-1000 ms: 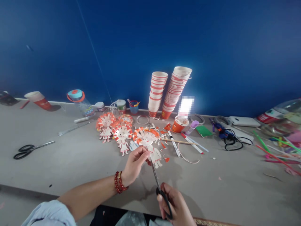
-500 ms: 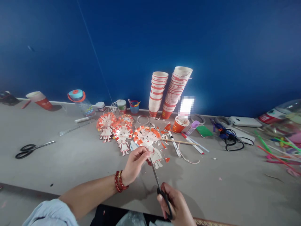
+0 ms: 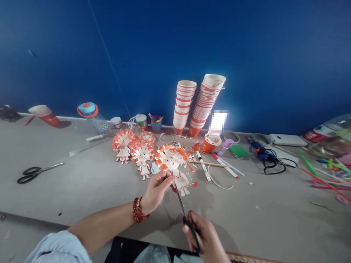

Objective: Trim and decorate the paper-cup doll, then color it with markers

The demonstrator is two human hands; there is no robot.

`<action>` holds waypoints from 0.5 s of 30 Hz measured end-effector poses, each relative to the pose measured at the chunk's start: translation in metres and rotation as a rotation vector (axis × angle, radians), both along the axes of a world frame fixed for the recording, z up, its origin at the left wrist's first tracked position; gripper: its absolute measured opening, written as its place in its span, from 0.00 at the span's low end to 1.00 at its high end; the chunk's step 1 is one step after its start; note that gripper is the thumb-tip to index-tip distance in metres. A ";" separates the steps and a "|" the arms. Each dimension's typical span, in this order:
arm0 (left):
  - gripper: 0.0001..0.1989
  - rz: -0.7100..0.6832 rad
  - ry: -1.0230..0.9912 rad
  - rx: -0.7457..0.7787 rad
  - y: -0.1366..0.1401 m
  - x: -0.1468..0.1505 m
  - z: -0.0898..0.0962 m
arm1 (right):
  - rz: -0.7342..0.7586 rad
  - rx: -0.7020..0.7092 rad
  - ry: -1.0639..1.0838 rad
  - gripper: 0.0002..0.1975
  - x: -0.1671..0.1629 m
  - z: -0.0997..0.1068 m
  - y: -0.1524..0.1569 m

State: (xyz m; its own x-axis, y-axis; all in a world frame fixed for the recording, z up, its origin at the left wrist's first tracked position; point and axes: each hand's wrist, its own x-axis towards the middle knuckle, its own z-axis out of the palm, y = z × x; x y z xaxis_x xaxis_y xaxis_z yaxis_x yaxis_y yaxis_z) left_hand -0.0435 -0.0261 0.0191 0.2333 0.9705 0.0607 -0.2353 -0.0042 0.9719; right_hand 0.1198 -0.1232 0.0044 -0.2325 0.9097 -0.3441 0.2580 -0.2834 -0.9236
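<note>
black-handled scissors (image 3: 186,220) slant up to an orange-fringed white paper doll (image 3: 172,163), blades apparently closed.

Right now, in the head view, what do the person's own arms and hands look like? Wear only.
Both hands ungloved. Left hand: red beaded bracelet at the wrist, in two rows with some gold-coloured beads; light blue sleeve bunched up the arm. Right hand: nothing worn shows; any sleeve is out of frame.

The grey tabletop (image 3: 95,190) supports, left to right: black-handled scissors (image 3: 30,174), ruler (image 3: 85,148), paper dolls (image 3: 143,155), two cup stacks (image 3: 183,109), markers (image 3: 203,167), flat green item (image 3: 238,151).
</note>
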 end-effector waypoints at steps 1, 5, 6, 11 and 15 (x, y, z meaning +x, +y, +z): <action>0.16 -0.001 0.003 -0.006 0.000 0.000 0.000 | -0.001 0.010 -0.004 0.28 0.000 -0.001 0.000; 0.16 -0.009 -0.012 -0.007 0.000 0.000 -0.001 | 0.000 0.048 -0.018 0.28 0.000 -0.006 0.000; 0.16 -0.010 -0.021 -0.003 0.000 0.000 -0.001 | 0.001 0.051 -0.024 0.28 0.000 -0.007 0.000; 0.15 -0.025 -0.062 -0.018 0.000 0.000 -0.002 | -0.011 0.099 -0.076 0.29 0.000 -0.009 -0.001; 0.15 -0.027 -0.074 -0.033 0.000 0.000 -0.002 | -0.005 0.082 -0.042 0.28 -0.001 -0.008 -0.001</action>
